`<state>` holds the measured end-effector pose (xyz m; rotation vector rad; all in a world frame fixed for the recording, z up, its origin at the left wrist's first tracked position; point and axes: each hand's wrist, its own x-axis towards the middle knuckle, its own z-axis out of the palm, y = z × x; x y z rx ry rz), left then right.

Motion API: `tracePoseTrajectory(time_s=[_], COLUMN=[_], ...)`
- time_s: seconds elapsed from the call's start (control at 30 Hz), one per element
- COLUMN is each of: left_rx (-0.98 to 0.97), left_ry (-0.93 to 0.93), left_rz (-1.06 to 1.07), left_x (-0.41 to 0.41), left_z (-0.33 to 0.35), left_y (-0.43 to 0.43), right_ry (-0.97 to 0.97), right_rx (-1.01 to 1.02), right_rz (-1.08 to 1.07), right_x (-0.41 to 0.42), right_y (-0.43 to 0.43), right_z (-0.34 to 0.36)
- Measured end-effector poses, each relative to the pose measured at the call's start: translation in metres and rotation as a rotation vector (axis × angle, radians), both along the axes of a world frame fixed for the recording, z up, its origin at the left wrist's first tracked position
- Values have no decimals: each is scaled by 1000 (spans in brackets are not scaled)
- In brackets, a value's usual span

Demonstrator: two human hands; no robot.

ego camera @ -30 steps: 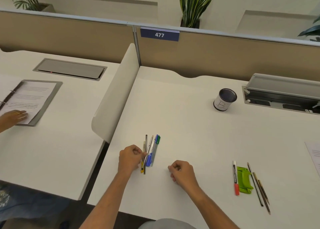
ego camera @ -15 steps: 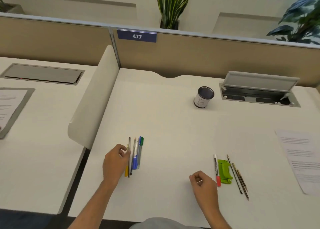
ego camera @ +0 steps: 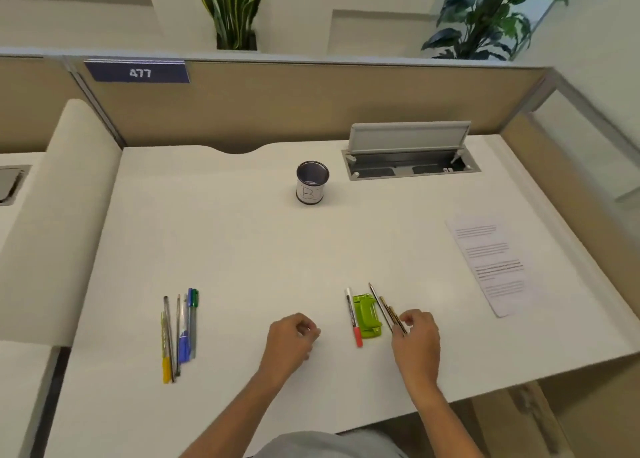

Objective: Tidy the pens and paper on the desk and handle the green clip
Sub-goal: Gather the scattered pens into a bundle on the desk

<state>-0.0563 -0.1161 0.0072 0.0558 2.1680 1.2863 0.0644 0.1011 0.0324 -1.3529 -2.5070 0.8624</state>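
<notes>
The green clip [ego camera: 367, 316] lay flat on the desk [ego camera: 242, 250] near the front edge, right of centre. A red-tipped pen [ego camera: 353, 315] sat just beside it on its left, and a few thin dark pens [ego camera: 385, 309] lay slanted just beside it on its right. The right hand [ego camera: 417, 340] rested at the near end of those dark pens, its fingers [ego camera: 406, 319] curled together and touching them; whether they had actually pinched one could not be told. The left hand [ego camera: 289, 343] sat loosely curled on the bare desk, left of the red-tipped pen, holding nothing visible. Well apart on the left, a row of coloured pens [ego camera: 178, 333] lay side by side. A pen cup [ego camera: 311, 186] stood upright at the far middle, and a printed sheet [ego camera: 488, 262] lay at the right. The step in hand looked like gathering the right-hand group of pens. The next move would call for closing on the thin pens together without nudging the clip.
</notes>
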Motion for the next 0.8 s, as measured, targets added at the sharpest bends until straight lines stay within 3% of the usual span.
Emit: tracePoseTrajectory(time_s=[0.33, 0.57, 0.8], left_rx=[-131, -208, -311], left_ry=[19, -24, 23], left_rz=[70, 178, 148], left_x=[0, 4, 14], left_z=[-1, -2, -7], left_y=[86, 108, 125], right_ry=[-235, -238, -287], right_rx=[-51, -72, -73], right_rz=[209, 294, 389], right_x=[-16, -22, -29], right_y=[51, 56, 69], right_z=[-21, -29, -30])
